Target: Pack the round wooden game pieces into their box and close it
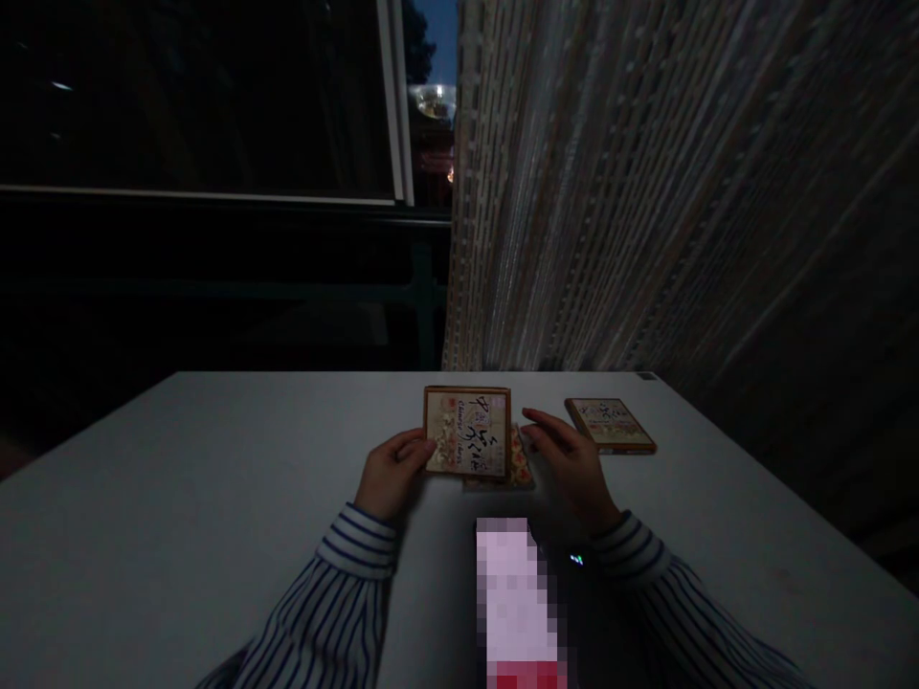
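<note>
My left hand [394,471] grips the left edge of a flat Chinese chess box [466,433], thumb on top. Its printed face, with large black characters and the words "Chinese Chess", is turned up toward me. Partly hidden beneath it lies a flat pack of round, orange-marked chess pieces [520,459]. To the right, my right hand [571,469] hovers by that pack, holding nothing, with index finger and thumb apart. Whether its fingertips touch the pack I cannot tell.
A second box [610,426] of similar print lies on the white table [215,498] at the right. A lit, blurred-out screen [513,593] is close to me between my forearms, beside small coloured lights [576,559]. A string curtain [546,191] hangs behind the table, near a dark window [193,96].
</note>
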Motion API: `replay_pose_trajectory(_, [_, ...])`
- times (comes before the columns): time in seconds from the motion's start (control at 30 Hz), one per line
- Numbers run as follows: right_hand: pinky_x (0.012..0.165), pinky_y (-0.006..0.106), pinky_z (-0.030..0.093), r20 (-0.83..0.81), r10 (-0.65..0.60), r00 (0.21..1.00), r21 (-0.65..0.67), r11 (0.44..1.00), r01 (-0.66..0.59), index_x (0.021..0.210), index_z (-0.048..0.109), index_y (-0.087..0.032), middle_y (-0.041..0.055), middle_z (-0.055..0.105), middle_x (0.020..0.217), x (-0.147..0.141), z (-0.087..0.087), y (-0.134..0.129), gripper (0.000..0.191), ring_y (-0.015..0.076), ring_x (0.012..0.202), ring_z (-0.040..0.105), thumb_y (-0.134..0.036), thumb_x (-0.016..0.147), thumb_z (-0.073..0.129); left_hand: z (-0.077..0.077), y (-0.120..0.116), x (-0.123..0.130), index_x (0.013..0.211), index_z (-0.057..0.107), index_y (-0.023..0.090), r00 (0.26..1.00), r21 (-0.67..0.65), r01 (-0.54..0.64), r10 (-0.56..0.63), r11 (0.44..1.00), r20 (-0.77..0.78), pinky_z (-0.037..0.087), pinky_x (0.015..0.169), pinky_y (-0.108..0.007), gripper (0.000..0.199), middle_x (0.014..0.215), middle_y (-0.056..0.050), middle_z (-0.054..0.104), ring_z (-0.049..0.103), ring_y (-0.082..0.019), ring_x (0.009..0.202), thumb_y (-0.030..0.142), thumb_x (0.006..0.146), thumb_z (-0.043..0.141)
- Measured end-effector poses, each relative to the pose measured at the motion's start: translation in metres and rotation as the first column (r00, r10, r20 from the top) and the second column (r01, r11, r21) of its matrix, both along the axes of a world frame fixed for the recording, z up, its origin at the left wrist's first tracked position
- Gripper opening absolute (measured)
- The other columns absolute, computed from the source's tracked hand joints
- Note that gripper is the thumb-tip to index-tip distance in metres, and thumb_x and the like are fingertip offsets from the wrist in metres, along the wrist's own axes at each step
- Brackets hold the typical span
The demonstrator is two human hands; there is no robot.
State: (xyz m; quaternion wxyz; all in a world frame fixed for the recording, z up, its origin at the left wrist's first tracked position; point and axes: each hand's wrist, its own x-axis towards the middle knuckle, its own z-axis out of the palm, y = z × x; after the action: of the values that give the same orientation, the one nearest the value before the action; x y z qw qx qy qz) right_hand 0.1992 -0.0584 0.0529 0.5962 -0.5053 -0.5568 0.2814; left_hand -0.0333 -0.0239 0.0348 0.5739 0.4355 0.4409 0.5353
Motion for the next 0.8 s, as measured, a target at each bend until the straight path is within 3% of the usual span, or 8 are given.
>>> replay_pose_trajectory(0.5, [0.080,0.037,0.054,0.018,0.069,0.997,-0.019,0.997,-0.068,0.102,0.065,-0.020,0.0070,0.068,0.102,0.001,-0.008,0.002,0.033,0.0209,0.091,0.064,-0.039,0.076,0.059,-0.001,-0.004,0.010,0.098,0.056,0.012,0.980,-0.119,-0.060,0.082,0.991,0.184,0.054,0.061,-0.026,0.034,0.079,-0.008,0.071,0.067,-0.017,0.068,0.025,0.069,0.070])
replay_pose_trajectory(0.8, [0.086,0.040,0.052,-0.249,0.195,0.949,-0.110,0.968,-0.227,0.108,0.060,-0.020,0.0087,0.067,0.105,-0.006,-0.010,0.003,0.046,0.0224,0.095,0.064,-0.037,0.066,0.070,-0.003,-0.010,0.024,0.091,0.053,0.014,0.971,-0.171,-0.066,0.103,0.983,0.217,0.054,0.060,-0.025,0.033,0.072,-0.006,0.070,0.067,-0.016,0.065,0.026,0.066,0.072])
